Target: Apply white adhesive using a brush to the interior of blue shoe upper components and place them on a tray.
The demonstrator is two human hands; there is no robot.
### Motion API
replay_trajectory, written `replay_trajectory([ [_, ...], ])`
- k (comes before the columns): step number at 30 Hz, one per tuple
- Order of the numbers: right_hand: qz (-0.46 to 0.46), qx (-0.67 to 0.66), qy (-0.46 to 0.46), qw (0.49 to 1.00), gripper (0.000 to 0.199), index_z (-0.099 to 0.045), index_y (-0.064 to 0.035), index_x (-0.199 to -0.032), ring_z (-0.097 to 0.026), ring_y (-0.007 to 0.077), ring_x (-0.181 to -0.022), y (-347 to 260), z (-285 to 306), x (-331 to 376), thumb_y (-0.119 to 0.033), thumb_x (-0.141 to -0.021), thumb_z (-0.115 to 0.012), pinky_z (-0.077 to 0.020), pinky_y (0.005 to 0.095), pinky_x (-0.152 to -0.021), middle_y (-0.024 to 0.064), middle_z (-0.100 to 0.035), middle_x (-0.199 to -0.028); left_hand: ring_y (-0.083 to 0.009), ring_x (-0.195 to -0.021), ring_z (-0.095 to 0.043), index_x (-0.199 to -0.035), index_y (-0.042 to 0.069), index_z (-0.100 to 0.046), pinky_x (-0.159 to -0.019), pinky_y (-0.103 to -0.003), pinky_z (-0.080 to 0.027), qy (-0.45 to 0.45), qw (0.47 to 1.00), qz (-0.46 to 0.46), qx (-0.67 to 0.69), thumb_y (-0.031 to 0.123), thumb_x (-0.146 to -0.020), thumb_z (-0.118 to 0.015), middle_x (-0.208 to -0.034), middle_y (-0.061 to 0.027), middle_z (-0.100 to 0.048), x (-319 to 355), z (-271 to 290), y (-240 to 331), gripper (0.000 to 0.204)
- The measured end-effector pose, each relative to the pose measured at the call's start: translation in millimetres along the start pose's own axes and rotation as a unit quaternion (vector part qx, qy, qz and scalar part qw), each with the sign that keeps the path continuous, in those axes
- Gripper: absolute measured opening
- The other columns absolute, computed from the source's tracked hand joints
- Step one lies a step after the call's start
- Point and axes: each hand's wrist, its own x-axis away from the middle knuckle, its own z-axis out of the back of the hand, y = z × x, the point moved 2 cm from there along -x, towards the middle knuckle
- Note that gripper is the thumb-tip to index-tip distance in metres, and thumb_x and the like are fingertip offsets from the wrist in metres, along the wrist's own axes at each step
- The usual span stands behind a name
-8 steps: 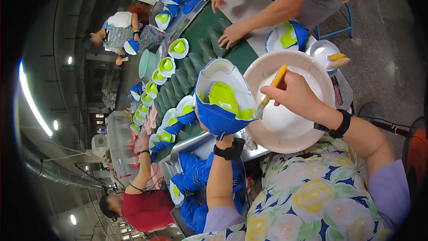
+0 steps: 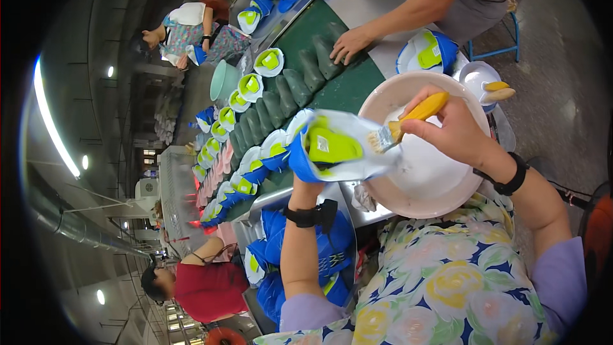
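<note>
My left hand (image 2: pixel 306 190) is closed around a blue shoe upper (image 2: pixel 302 157) with white lining and a lime-green inner piece; the upper hides most of its fingers. It is tipped on its side, its opening toward me, blurred by motion. Between the fingers of my right hand (image 2: pixel 456 129) is a paintbrush (image 2: pixel 423 108) with a yellow handle, its bristles against the upper's white lining. Just under the brush stands a pale pink basin (image 2: pixel 383 92) with white liquid in it.
Grey-green foot-shaped lasts (image 2: pixel 297 87) and more uppers (image 2: pixel 269 62) line a green conveyor (image 2: pixel 345 92). A co-worker's hand (image 2: pixel 350 45) touches a last across from me. A small pot (image 2: pixel 474 76) with yellow-handled brushes sits right; a metal bin (image 2: pixel 352 207) of blue uppers is near my left forearm.
The upper has turned onto its side, from opening upward. My brush has gone from the upper's edge to its white lining. The co-worker's other hand has left the view.
</note>
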Motion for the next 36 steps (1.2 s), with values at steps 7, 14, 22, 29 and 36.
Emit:
replay_trajectory([
  [7, 0.263, 0.044, -0.118, 0.957, 0.021, -0.065, -0.0081, -0.104, -0.066, 0.0299, -0.096, -16.2, -24.6, -3.4, -0.017, -0.088, -0.076, -0.0518, 0.0398, -0.082, 0.0077, -0.069, -0.103, -0.0290, -0.126, -0.059, -0.143, 0.009, -0.051, -0.106, -0.046, -0.050, -0.119, 0.977, 0.115, 0.138, 0.047, -0.103, -0.048, -0.141, -0.0140, -0.058, 29.2, -46.5, -68.3, 0.055],
  [14, 0.332, 0.157, -0.189, 0.911, 0.020, -0.060, -0.0065, -0.099, -0.064, 0.0336, -0.094, -11.0, -39.3, -19.2, -0.019, -0.089, -0.072, -0.0509, 0.0421, -0.085, 0.0098, -0.065, -0.095, -0.0296, -0.126, -0.059, -0.143, 0.008, -0.052, -0.106, -0.047, -0.050, -0.071, 0.982, 0.118, 0.130, 0.048, -0.103, -0.048, -0.141, -0.0152, -0.058, 41.8, -61.2, -79.2, 0.056],
  [22, 0.086, 0.197, -0.193, 0.957, 0.025, -0.056, -0.0029, -0.100, -0.066, 0.0393, -0.079, 11.5, -10.6, -26.1, -0.019, -0.090, -0.071, -0.0522, 0.0434, -0.072, 0.0209, -0.067, -0.084, -0.0303, -0.126, -0.060, -0.142, 0.007, -0.052, -0.107, -0.048, -0.050, -0.022, 0.989, 0.082, 0.119, 0.049, -0.103, -0.048, -0.140, -0.0166, -0.058, 36.6, -53.2, -64.2, 0.058],
  [29, -0.078, 0.229, -0.269, 0.932, 0.026, -0.059, -0.0014, -0.103, -0.066, 0.0389, -0.082, 6.7, 14.9, -19.7, -0.018, -0.089, -0.072, -0.0514, 0.0445, -0.074, 0.0216, -0.067, -0.086, -0.0301, -0.110, -0.068, -0.138, 0.004, -0.054, -0.096, -0.046, -0.057, -0.056, 0.974, 0.167, 0.141, 0.040, -0.103, -0.052, -0.127, -0.0153, -0.065, 32.1, -55.4, -27.2, 0.051],
  [36, 0.285, 0.244, -0.170, 0.911, 0.017, -0.062, -0.0077, -0.104, -0.065, 0.0332, -0.094, -8.3, -7.7, -13.9, -0.014, -0.090, -0.069, -0.0504, 0.0432, -0.085, 0.0140, -0.067, -0.099, -0.0309, -0.111, -0.068, -0.141, 0.004, -0.051, -0.096, -0.047, -0.057, -0.051, 0.980, 0.101, 0.166, 0.036, -0.102, -0.053, -0.128, -0.0170, -0.064, 25.4, -60.7, -17.3, 0.051],
])
